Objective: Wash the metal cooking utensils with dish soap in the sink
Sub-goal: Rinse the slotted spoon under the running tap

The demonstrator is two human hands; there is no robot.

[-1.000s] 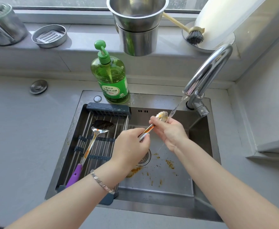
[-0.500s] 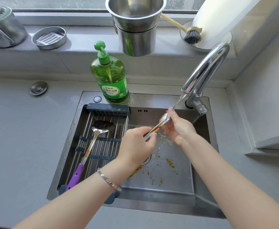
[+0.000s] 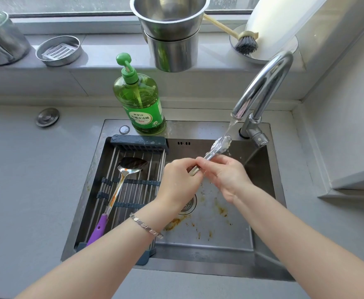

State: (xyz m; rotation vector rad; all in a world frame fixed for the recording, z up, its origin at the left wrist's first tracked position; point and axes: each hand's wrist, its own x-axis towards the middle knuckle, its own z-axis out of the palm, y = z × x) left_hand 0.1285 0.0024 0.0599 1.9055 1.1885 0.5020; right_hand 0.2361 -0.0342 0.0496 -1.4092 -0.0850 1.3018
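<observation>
Window [image 3: 69, 4]: running along the far edge, letting daylight in.
Sill [image 3: 103, 50]: lying grey just below it.
Countertop [image 3: 26, 180]: spreading grey on the left and near sides.
Wall [image 3: 349, 104]: rising pale on the right.

Grey surface [image 3: 26, 169], steel sink [image 3: 198, 268] set into it. One round metal cap [image 3: 47, 116] lies on the surface, left of the sink. Green soap bottle [image 3: 140, 104] stands upright on the sink's back rim; faucet [image 3: 261, 93] mounted to its right. Slatted rack [image 3: 138, 188] spans the sink's left half.

Windowsill's [image 3: 112, 48] got 2 stacked steel pots [image 3: 172, 39], a scrub brush [image 3: 245, 45] beside them, little round tin [image 3: 58, 50] further left.
</observation>
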